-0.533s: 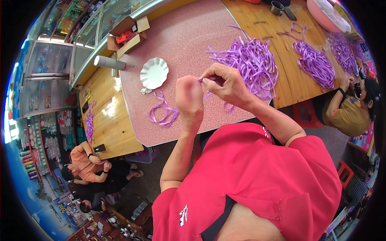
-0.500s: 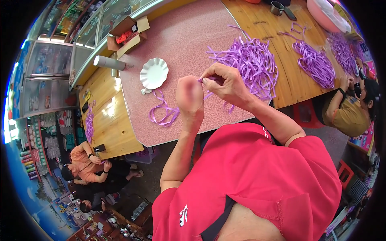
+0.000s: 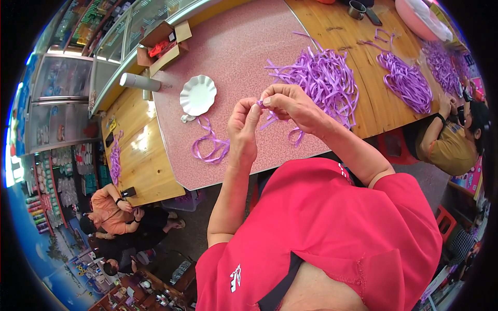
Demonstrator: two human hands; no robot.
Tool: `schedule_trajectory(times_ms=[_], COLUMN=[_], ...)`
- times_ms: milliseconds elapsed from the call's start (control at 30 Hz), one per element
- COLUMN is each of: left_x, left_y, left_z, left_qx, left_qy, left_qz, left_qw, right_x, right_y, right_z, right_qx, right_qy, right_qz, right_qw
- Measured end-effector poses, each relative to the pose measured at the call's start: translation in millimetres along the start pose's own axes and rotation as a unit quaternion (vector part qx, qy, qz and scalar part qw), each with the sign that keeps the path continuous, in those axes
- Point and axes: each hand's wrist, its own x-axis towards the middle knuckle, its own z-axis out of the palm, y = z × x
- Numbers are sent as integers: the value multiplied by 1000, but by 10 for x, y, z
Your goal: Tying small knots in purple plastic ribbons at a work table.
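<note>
Above the pink speckled tabletop (image 3: 238, 52), my left hand (image 3: 244, 127) and my right hand (image 3: 291, 106) meet, fingertips almost together. Both are closed in a pinch on a purple ribbon (image 3: 260, 104), of which only a small bit shows between them. A tail of ribbon comes out below my right hand. To the right lies a big tangled pile of purple ribbons (image 3: 327, 83). Left of my left hand, a looped ribbon (image 3: 210, 147) rests on the tabletop, its upper end near a white scalloped dish (image 3: 198, 95).
A grey cylinder (image 3: 140, 82) and an open cardboard box (image 3: 166, 49) stand at the left. More ribbon bundles (image 3: 407, 83) lie on the wooden table to the right, near a metal mug (image 3: 357, 10). Other people sit at the right (image 3: 448, 137) and lower left (image 3: 111, 210).
My left hand has turned, so its thumb and fingers now show at the pinch. Both hands have drawn closer round the ribbon. The piles lie as before.
</note>
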Motion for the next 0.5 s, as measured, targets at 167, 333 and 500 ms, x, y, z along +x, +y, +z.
schedule_trajectory(times_ms=[167,333,500], left_x=[-11,36,-16], left_y=[65,114,-2], left_z=[48,27,0], left_qx=[20,-100,142], left_qy=[1,-8,41], left_qz=[-9,-140,-23], left_qw=[1000,985,989], right_x=[20,62,62], right_y=[24,118,96], right_z=[-8,-34,-22], right_qx=[-10,-93,-191], right_qy=[0,12,31], right_qz=[-12,-87,-42], right_qw=[1000,992,980])
